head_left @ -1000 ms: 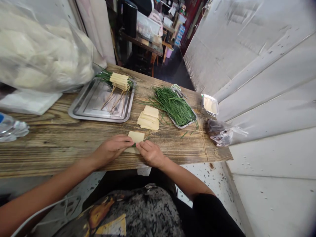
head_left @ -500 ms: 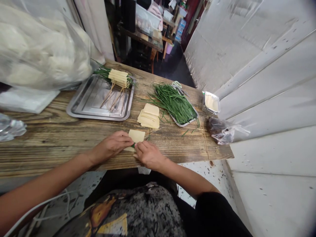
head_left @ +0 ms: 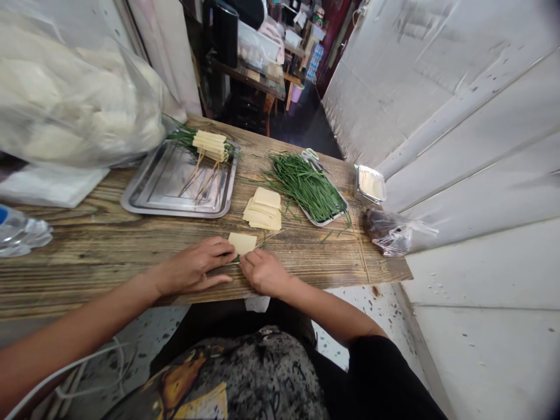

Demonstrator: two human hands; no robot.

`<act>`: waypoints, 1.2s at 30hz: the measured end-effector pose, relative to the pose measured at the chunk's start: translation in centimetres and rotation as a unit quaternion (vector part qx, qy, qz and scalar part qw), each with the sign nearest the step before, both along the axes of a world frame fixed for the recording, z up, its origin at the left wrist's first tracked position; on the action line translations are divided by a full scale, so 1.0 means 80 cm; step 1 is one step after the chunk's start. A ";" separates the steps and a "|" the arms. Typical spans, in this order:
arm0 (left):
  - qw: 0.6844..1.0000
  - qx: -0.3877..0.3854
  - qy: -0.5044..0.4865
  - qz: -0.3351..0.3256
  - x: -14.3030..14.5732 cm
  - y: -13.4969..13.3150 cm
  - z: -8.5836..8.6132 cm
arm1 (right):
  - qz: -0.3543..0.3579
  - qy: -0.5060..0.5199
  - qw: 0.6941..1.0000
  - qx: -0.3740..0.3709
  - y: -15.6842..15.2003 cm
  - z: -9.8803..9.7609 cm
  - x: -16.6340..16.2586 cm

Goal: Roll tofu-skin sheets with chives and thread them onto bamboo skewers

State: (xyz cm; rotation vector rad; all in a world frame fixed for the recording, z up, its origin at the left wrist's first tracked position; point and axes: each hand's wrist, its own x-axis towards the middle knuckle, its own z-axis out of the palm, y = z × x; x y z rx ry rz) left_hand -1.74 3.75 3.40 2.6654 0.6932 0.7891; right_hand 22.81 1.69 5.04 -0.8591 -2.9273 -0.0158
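A pale yellow tofu sheet (head_left: 243, 242) lies on the wooden table in front of me, its near edge turned over a bit of green chives. My left hand (head_left: 209, 261) rests its fingertips on the sheet's left near side, the thumb spread well away from the fingers. At the near right edge, my right hand (head_left: 263, 272) pinches the sheet with bent fingers; its fingertips hide part of the fold. Just beyond is a stack of tofu sheets (head_left: 263, 210). Green chives (head_left: 308, 185) heap over a small metal tray (head_left: 322, 223) to the right.
A large metal tray (head_left: 144, 201) at left bears skewered tofu rolls (head_left: 210, 143) and chives. Scissors (head_left: 310, 154) lie behind the chives. Thin sticks (head_left: 362, 248), a box (head_left: 371, 184) and a plastic bag (head_left: 389, 232) are at right. A bulky bag (head_left: 83, 99) stands far left.
My left thumb has come away from the sheet and now points out below it. The fold is lower and less of the sheet shows on the near side. The right hand stays at the fold.
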 end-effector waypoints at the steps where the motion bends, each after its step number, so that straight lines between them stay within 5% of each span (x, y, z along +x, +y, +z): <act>1: 1.000 -0.005 -0.005 0.005 0.000 0.001 -0.001 | -0.006 0.006 1.000 -0.003 0.000 -0.001 0.000; 11: 0.995 -0.034 -0.057 0.068 0.008 -0.004 -0.007 | -0.094 0.119 0.983 -0.103 0.006 -0.013 0.006; 20: 0.969 -0.124 -0.099 0.191 0.011 -0.020 -0.024 | -0.145 0.231 0.904 -0.328 0.040 0.005 0.005; 30: 0.968 0.089 0.010 0.235 0.025 -0.053 0.005 | -0.097 0.215 0.891 -0.388 0.068 0.014 0.000; 36: 0.972 0.094 -0.001 0.215 0.025 -0.062 -0.006 | -0.077 0.207 0.887 -0.405 0.076 0.011 0.001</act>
